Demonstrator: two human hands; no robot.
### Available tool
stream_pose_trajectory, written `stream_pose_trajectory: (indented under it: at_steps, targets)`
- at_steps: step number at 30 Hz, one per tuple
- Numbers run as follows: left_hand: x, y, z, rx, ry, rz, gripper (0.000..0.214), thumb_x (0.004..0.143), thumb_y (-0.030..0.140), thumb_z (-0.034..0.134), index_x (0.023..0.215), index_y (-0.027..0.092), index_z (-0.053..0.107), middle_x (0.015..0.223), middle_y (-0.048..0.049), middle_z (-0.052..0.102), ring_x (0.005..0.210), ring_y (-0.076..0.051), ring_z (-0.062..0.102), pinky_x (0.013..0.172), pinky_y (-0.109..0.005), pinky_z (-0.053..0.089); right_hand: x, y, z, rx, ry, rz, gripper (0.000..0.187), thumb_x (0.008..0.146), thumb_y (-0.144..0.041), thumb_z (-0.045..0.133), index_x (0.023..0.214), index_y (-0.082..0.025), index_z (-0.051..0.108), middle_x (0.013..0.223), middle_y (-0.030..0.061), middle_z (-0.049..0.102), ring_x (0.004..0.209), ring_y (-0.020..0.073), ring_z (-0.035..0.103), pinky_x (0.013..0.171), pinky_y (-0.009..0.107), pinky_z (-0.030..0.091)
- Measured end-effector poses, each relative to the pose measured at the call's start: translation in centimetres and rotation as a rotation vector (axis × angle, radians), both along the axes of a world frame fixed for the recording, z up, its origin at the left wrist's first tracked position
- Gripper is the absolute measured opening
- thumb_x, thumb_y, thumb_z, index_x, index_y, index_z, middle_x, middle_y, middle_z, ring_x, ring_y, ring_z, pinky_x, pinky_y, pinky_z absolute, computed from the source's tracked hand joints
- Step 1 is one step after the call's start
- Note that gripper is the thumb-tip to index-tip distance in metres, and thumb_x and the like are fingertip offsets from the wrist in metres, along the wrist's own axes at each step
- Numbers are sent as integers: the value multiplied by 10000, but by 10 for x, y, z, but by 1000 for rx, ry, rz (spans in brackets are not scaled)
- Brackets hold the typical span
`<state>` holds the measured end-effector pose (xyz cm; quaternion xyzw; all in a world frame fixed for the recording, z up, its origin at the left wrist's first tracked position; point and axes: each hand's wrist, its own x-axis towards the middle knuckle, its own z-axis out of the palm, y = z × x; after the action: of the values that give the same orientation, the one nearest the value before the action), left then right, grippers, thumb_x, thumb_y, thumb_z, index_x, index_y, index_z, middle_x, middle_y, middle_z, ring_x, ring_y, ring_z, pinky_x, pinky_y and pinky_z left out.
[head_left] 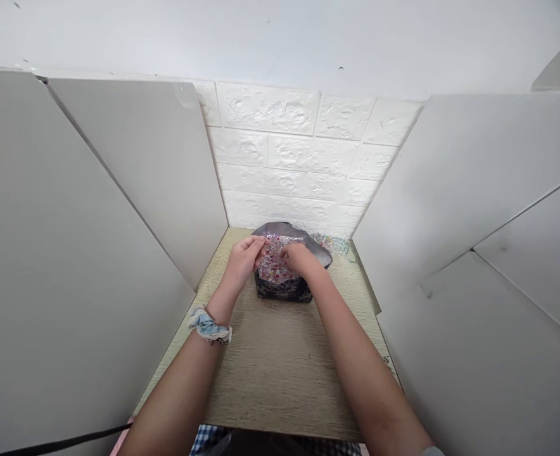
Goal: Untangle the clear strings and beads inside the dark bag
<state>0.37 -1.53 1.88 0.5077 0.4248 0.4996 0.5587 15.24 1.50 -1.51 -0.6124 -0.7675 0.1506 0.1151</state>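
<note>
A dark box [282, 290] with its lid tipped back stands at the far end of a narrow wooden desk [280, 367]. It is filled with small pink, white and clear beads [274, 267]. My left hand [244, 258] hovers over the box's left side with fingers curled and pinched together; what they hold is too small to name. My right hand [299, 258] reaches into the beads from the right, fingers bent down and pinched. A blue-and-white scrunchie [208, 326] sits on my left wrist.
White partition panels [94, 253] close in the desk on both sides, and a white brick-pattern wall [289, 158] stands behind it. A strand of pale green beads [337, 244] lies right of the box. A black cord [61, 441] runs at lower left.
</note>
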Motion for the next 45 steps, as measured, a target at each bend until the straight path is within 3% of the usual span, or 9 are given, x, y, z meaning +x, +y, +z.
stream_pose_trajectory:
  at_steps: [3, 10, 19, 23, 28, 31, 35, 45]
  targets:
    - [2, -1, 0, -16, -17, -23, 201, 688, 322, 501, 684, 122, 521, 525, 44, 401, 392, -24, 293, 362, -172, 172, -1, 0, -2, 0, -10, 2, 256, 691, -28, 419, 762, -163, 625, 847, 86, 606, 821, 181, 544, 691, 238, 356]
    - [5, -1, -2, -18, 58, -20, 216, 689, 330, 492, 682, 119, 539, 502, 45, 407, 383, -27, 293, 364, -172, 188, -5, -6, 5, -31, -27, 13, 220, 662, -25, 453, 697, -162, 621, 723, 58, 603, 671, 145, 532, 593, 221, 358]
    - [6, -1, -2, 32, 114, -50, 228, 706, 329, 483, 692, 110, 548, 514, 41, 404, 389, -28, 304, 369, -173, 210, 1, -4, 1, -8, -1, -43, 157, 693, -60, 436, 652, -97, 583, 705, 117, 583, 663, 167, 517, 603, 251, 350]
    - [4, -2, -1, 31, 149, -39, 214, 700, 313, 484, 712, 114, 562, 504, 42, 396, 387, -33, 307, 366, -177, 212, 8, -4, 17, 15, 124, 35, 166, 765, -157, 429, 721, -139, 588, 759, 44, 596, 694, 120, 508, 621, 210, 352]
    - [4, -5, 2, -24, 86, -146, 231, 698, 326, 483, 744, 114, 563, 481, 64, 284, 362, -23, 214, 352, -175, 144, 19, -15, 50, -30, 501, 144, 163, 767, -244, 449, 812, -146, 572, 769, 4, 577, 652, 94, 484, 585, 197, 362]
    - [6, -8, 3, 14, 162, -143, 254, 697, 343, 501, 745, 107, 582, 450, 71, 252, 366, -27, 204, 361, -176, 157, 22, -24, 67, -78, 488, 171, 156, 739, -225, 471, 821, -149, 580, 777, 4, 580, 658, 96, 488, 582, 204, 363]
    - [8, -10, 4, 121, 289, -116, 320, 699, 387, 519, 800, 103, 626, 420, 60, 296, 382, -39, 254, 377, -178, 192, 22, -34, 80, -29, 401, 153, 137, 726, -192, 479, 798, -159, 591, 786, -5, 592, 683, 97, 499, 588, 207, 359]
    - [9, -9, 2, 165, 350, -112, 364, 677, 401, 535, 848, 103, 654, 490, 26, 411, 424, -46, 314, 390, -169, 242, 17, -46, 89, 80, 294, 103, 105, 728, -160, 502, 759, -176, 601, 800, -13, 602, 729, 95, 515, 610, 200, 359]
